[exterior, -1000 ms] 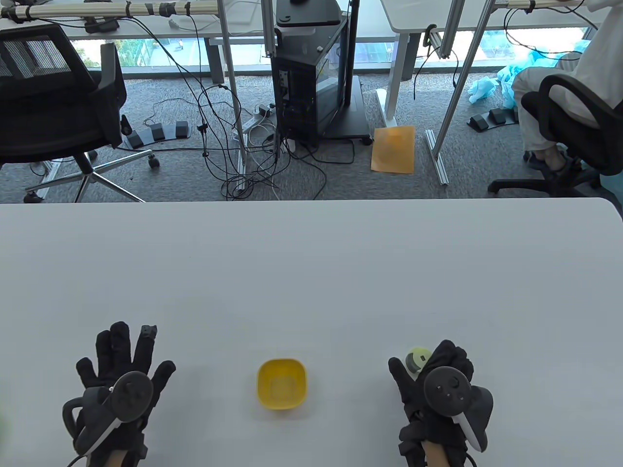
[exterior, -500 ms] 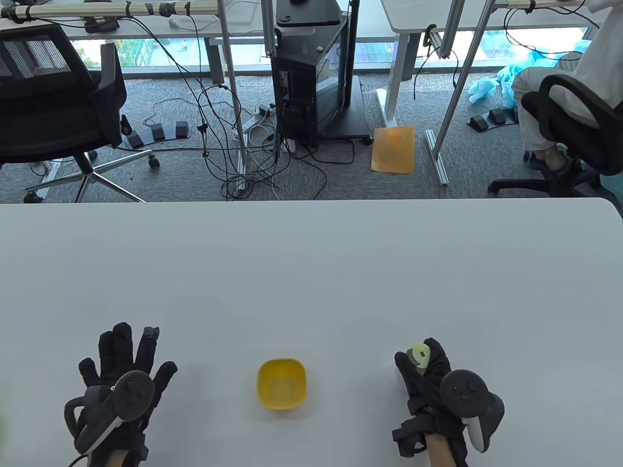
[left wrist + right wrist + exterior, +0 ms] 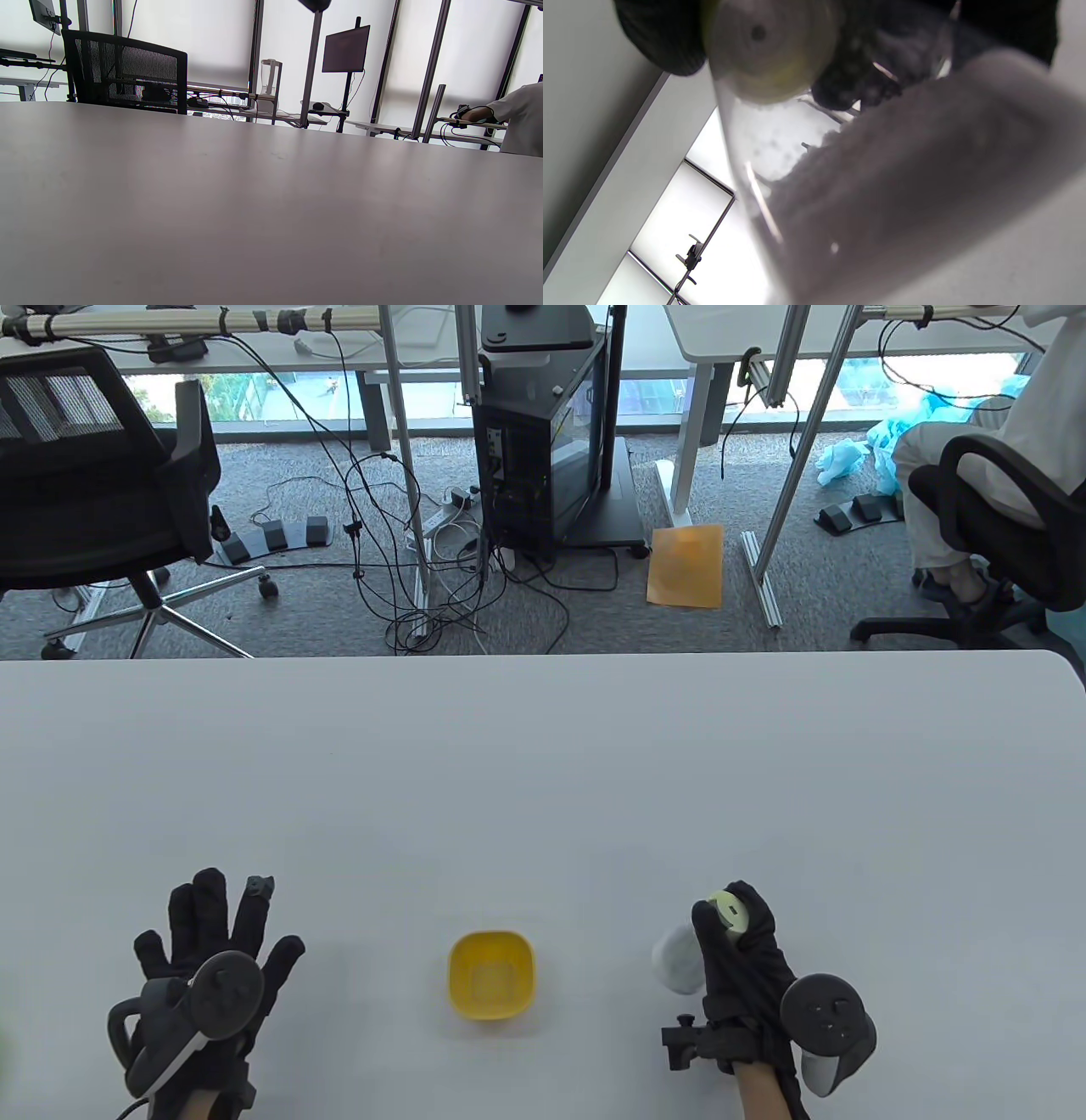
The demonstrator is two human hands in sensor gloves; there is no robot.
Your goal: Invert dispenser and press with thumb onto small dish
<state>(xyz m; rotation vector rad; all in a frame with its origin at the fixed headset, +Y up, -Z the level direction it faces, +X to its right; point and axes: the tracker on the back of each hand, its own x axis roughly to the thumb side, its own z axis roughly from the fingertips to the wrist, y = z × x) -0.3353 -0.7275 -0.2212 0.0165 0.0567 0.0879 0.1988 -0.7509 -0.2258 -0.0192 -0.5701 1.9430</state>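
A small yellow dish [image 3: 492, 974] sits on the white table [image 3: 543, 780] near the front edge, between my hands. My right hand [image 3: 742, 959] grips a clear dispenser [image 3: 679, 957] with a pale green cap [image 3: 728, 912], tilted with its body toward the left, to the right of the dish. The right wrist view shows the dispenser [image 3: 882, 190] close up, with white powder inside and the green cap [image 3: 768, 42] by my gloved fingers [image 3: 657, 38]. My left hand [image 3: 212, 950] rests flat on the table, fingers spread, empty, left of the dish.
The table's far edge runs across the middle of the table view. Beyond it are an office chair [image 3: 93, 500], floor cables and a computer cart [image 3: 543, 432]. The left wrist view shows only bare table [image 3: 271, 212].
My right hand has turned and drawn back toward the front edge, lifting and tilting the dispenser so its clear body now shows to the left. The left hand and the dish have not moved.
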